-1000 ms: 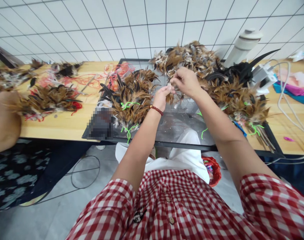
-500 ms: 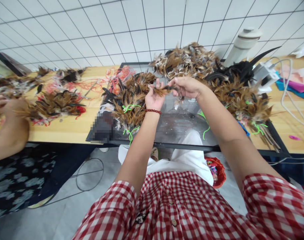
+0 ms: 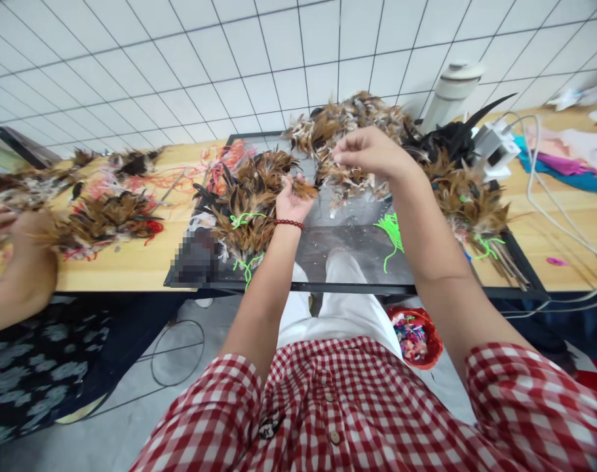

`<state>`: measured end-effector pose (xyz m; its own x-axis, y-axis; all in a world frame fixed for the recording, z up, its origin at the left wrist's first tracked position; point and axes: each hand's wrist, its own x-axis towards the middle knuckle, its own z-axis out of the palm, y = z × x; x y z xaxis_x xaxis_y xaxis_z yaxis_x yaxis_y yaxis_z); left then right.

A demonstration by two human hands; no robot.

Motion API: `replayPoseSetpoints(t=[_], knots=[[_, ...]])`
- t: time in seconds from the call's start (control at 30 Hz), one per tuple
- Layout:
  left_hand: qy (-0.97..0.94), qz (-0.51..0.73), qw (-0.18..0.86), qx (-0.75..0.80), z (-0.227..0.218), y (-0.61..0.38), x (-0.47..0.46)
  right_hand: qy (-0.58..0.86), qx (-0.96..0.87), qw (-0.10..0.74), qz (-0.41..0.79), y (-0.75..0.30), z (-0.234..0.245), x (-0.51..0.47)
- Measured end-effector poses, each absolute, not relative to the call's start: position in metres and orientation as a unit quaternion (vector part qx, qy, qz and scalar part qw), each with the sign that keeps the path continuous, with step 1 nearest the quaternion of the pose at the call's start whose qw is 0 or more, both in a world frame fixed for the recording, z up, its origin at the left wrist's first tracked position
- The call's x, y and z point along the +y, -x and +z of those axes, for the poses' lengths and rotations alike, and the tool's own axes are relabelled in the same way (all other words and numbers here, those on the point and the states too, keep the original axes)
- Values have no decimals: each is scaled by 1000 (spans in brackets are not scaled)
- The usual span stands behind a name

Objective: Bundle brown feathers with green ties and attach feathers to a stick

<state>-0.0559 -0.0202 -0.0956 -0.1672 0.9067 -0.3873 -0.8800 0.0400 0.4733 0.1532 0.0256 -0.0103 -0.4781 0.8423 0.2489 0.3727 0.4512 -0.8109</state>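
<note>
My left hand (image 3: pixel 294 199), with a dark red bead bracelet at the wrist, is closed around a small bunch of brown feathers (image 3: pixel 305 191). Just left of it lies a heap of brown and black feathers (image 3: pixel 259 187) with bright green ties. My right hand (image 3: pixel 365 151) is raised in front of the loose feather pile (image 3: pixel 350 124) by the wall. Its fingers are pressed together, and what they hold, if anything, is too small to make out. Beneath both hands is a dark-framed glass tray (image 3: pixel 347 239).
Green strings (image 3: pixel 390 229) lie near my right forearm. More brown feathers (image 3: pixel 468 190), black feathers (image 3: pixel 443 147), a white thermos (image 3: pixel 450 95) and a charger with cables (image 3: pixel 497 144) stand to the right. At far left, a co-worker's hand (image 3: pixel 27 229) handles feathers. A red basket (image 3: pixel 433 357) is below.
My right hand has come away from the feathers at my left hand and risen toward the back pile. My left hand keeps its bunch. The whole view has shifted slightly.
</note>
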Motion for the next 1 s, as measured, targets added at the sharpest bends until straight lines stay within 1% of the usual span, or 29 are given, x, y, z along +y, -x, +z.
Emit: replayPoseSetpoints(t=[0.13,0.2,0.33,0.43,0.47,0.53,0.67,0.73,0.87,1.0], knots=[[-79,692,630,343,-103,57,-16,428,-852,213,215,-162,-36,50],[-112,691,624,348,-106,56,-14,425,-867,170,197,-160,-55,62],[-134,686,625,347,-103,53,-16,411,-884,101,199,-143,-80,66],[-126,691,623,345,-96,49,-20,457,-878,52,134,-131,-82,58],[-119,693,625,340,-95,47,-22,471,-874,51,112,-131,-79,55],[-109,695,632,325,-93,45,-24,474,-871,78,102,-133,-71,51],[-113,692,648,296,-95,43,-24,447,-853,186,194,-146,-54,49],[-117,693,648,294,-97,43,-23,444,-838,221,229,-149,-50,49],[-124,697,636,309,-100,46,-21,449,-828,250,224,-149,-50,51],[-136,696,631,314,-103,47,-21,494,-823,242,144,-155,-47,49]])
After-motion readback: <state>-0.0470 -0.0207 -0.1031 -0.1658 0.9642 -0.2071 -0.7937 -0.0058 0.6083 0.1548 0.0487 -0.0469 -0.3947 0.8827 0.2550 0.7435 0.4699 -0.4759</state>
